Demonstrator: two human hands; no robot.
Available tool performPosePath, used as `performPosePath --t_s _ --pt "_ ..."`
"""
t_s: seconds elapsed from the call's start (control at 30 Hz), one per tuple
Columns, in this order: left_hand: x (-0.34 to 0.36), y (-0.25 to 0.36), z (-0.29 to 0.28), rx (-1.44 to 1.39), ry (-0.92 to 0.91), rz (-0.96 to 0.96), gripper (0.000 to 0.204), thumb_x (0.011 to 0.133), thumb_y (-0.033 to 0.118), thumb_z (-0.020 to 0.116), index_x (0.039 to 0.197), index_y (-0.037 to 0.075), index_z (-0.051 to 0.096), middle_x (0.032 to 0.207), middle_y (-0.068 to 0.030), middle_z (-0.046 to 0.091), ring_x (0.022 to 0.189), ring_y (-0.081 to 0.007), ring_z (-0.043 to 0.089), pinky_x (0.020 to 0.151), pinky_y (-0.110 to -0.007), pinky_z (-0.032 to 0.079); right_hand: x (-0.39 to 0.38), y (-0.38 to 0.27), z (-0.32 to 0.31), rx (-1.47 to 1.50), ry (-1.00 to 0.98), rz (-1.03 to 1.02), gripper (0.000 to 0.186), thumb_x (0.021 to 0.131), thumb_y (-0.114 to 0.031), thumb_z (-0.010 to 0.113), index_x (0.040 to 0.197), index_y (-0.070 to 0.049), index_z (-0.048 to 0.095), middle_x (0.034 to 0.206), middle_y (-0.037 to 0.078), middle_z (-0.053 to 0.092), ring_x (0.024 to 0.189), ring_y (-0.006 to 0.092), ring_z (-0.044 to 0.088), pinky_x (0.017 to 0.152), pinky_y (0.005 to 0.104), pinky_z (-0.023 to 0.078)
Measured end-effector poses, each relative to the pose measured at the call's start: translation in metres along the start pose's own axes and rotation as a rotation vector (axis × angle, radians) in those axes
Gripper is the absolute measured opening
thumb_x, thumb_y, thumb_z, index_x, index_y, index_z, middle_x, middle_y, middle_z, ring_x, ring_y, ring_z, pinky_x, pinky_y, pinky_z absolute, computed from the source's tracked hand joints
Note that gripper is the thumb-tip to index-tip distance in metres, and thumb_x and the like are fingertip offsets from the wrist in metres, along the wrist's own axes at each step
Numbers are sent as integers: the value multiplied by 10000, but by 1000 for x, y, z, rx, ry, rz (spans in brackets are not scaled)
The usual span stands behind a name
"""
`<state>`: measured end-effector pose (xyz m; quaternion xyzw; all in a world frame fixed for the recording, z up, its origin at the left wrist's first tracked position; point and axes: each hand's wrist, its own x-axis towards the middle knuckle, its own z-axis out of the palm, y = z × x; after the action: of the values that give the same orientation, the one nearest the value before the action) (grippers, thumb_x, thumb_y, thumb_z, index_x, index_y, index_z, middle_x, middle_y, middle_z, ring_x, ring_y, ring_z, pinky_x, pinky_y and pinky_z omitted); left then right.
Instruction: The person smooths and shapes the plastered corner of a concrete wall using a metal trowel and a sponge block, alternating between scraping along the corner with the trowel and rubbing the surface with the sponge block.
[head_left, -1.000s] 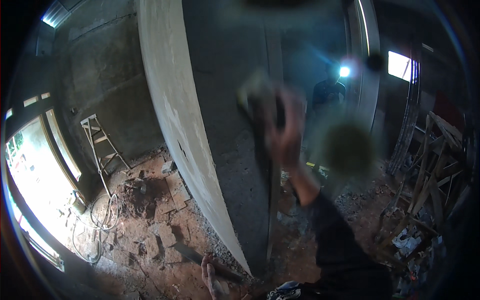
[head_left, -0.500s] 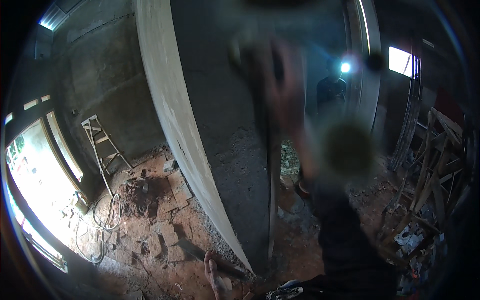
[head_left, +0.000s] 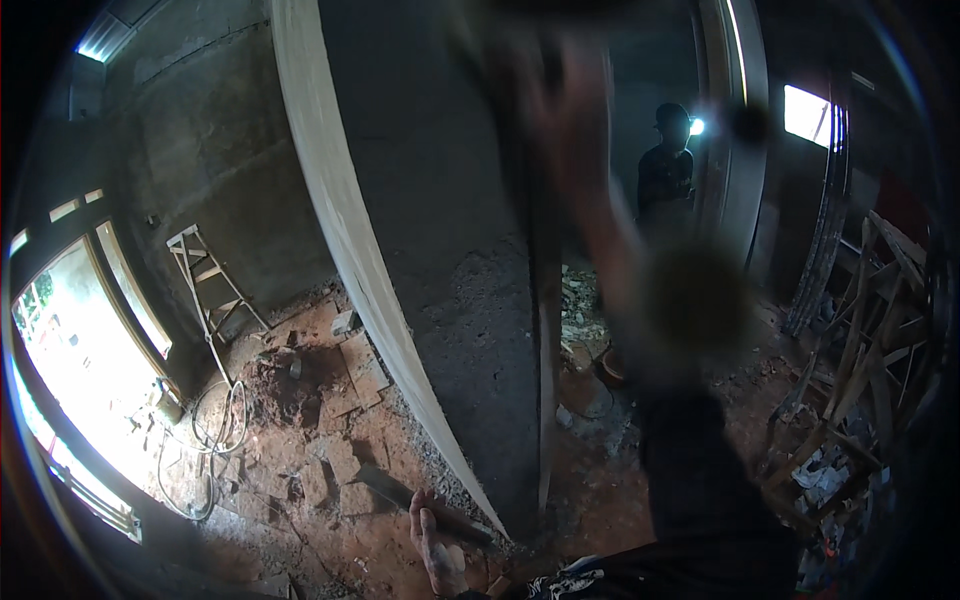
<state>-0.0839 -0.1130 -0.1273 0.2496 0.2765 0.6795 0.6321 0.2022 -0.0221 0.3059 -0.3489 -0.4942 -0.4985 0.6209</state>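
My right hand is raised high in front of the dark grey plastered wall, near its right edge. It is blurred, and a dark shape beside the fingers cannot be made out; whether it is held is unclear. Low down, my left hand is closed on a long flat dark tool, its kind not clear. This tool slants down to the right, near the foot of the wall's pale narrow face.
A wooden stepladder leans at the left, near a coiled hose and a dirt heap. Broken slabs litter the floor. Scrap timber is piled at right. Another person with a bright lamp stands behind the opening.
My raised right hand has shifted slightly upward. The other person shows more plainly, with the lamp now to the side. My left hand keeps its hold, and the view has tilted slightly.
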Motion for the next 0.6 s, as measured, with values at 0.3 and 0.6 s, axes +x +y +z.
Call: performPosePath --t_s 0.3,0.6 --pt "-3 -5 -12 144 -141 -65 378 1031 201 527 1361 18 505 1269 -75 596 1095 -175 580 945 -319 483 24 6 18 -40 171 -132 338 871 -280 699 1063 -11 625 997 191 644 958 360 609 857 481 438" --pt "-7 4 -16 93 -118 -17 454 1024 264 542 1401 24 462 1253 -109 586 1100 -226 585 956 -359 485 -74 -45 -21 101 -8 -17 464 878 -285 693 1243 -38 548 1145 173 584 1083 332 547 939 490 373"
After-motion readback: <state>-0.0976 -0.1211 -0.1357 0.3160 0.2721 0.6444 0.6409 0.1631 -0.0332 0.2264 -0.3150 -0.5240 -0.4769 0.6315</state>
